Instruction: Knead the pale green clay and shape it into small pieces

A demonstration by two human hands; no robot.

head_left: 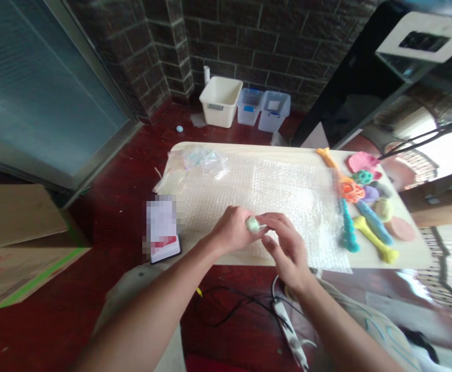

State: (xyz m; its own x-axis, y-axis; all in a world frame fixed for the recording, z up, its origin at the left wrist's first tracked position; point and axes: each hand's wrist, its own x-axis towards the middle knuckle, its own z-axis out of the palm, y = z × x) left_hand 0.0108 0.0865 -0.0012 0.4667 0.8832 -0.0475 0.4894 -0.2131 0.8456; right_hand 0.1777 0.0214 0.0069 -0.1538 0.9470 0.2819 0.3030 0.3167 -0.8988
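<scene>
My left hand [231, 230] and my right hand [286, 248] meet over the near edge of a sheet of bubble wrap [272, 191] on a pale wooden table [412, 253]. Both pinch a small pale green roll, apparently tape [254, 223], between their fingertips. The left hand's fingers curl round it from the left, and the right hand's thumb and forefinger touch it from the right.
Colourful rubbery toys [365, 206] lie along the table's right side, clear plastic bags [206, 160] at its far left, a blurred card stand [163, 230] at the near left corner. Bins [220, 101] stand by the brick wall. A power strip [290, 330] and cables lie on the floor.
</scene>
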